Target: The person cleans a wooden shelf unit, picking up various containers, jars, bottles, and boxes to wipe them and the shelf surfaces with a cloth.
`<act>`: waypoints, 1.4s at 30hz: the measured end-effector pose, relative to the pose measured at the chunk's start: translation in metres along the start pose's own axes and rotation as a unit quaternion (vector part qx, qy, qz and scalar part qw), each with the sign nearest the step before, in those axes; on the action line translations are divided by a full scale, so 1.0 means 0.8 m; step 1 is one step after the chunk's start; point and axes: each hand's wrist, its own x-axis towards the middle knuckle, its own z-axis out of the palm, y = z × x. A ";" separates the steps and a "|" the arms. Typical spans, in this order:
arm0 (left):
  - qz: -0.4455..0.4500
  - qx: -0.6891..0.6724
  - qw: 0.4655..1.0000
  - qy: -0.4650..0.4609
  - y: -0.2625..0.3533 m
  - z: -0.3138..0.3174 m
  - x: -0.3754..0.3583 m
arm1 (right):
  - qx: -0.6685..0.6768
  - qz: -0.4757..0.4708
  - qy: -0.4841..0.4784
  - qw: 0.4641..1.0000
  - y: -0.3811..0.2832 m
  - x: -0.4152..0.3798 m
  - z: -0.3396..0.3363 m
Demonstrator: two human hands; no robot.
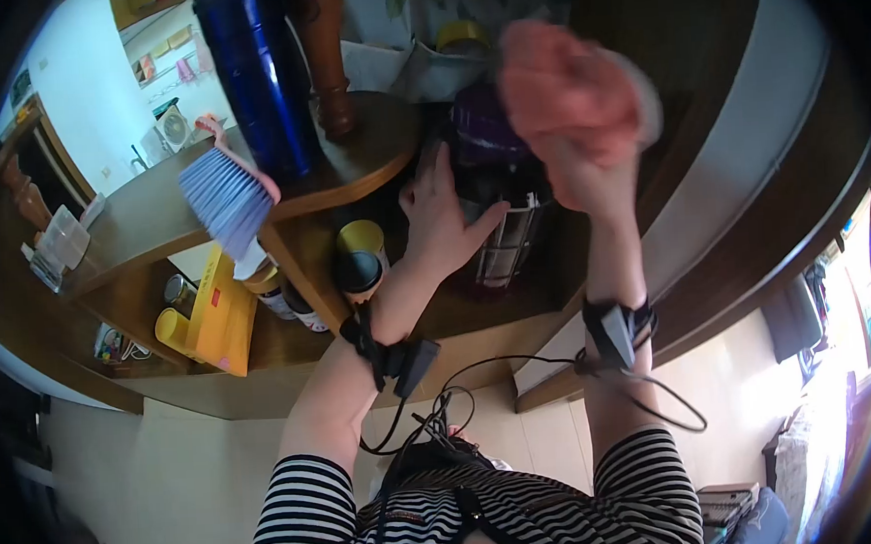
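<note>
In the head view my right hand [588, 180] is raised at the right of the shelf, its fingers wrapped in a crumpled pink cloth [569, 88]. The cloth's edge is blurred by motion. Lower and to the left, my left hand [440, 218] holds a dark container with a purple top [487, 126], fingers along its left side and thumb across its front. A pale, frame-like part shows below the thumb. This container stands inside the shadowy wooden shelf, its left side partly hidden by my fingers.
A tall blue bottle [263, 84] and a brush with pale bristles [225, 199] are on the curved upper shelf [376, 162]. Below are a dark-lidded jar [359, 269], a yellow box [223, 318] and several cans. Black cables [452, 394] hang between my wrists.
</note>
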 end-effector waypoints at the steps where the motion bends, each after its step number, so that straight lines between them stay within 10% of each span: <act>1: 0.019 0.068 0.997 0.008 -0.001 -0.001 -0.003 | -0.190 -0.016 0.067 0.979 -0.001 0.005 0.020; 2: 0.040 0.135 0.990 0.016 -0.002 -0.002 -0.004 | -0.419 -0.153 0.034 0.894 0.002 0.014 0.030; 5: 0.045 0.082 0.995 0.026 -0.003 0.042 0.029 | -0.520 -0.018 -0.115 0.846 0.059 0.069 0.003; 15: 0.057 0.101 0.992 0.052 -0.017 0.040 0.025 | -0.420 0.214 -0.041 0.881 0.154 0.152 -0.099; 22: 0.059 0.043 0.995 0.067 -0.023 0.054 0.021 | -0.479 -0.041 0.025 0.876 0.031 0.037 -0.005; 24: 0.054 0.036 0.996 0.062 -0.027 0.060 0.017 | -0.615 -0.094 -0.045 0.782 0.030 0.042 0.020; 28: 0.063 0.001 0.995 0.073 -0.028 0.053 0.016 | -0.614 0.096 -0.134 0.772 0.054 0.125 0.051; 31: 0.052 -0.021 0.998 0.043 -0.031 0.039 0.016 | -0.678 0.049 -0.146 0.719 0.076 0.123 0.084; 34: 0.050 -0.033 0.998 -0.009 -0.037 0.026 0.013 | -0.652 -0.152 -0.051 0.741 0.100 0.076 0.080; 39: -0.011 -0.044 0.998 -0.051 -0.036 0.003 -0.018 | -0.620 -0.211 -0.081 0.751 0.050 0.020 0.047; 42: -0.096 -0.396 0.913 -0.029 -0.057 0.004 -0.060 | -0.523 -0.208 -0.082 0.822 0.018 0.031 0.025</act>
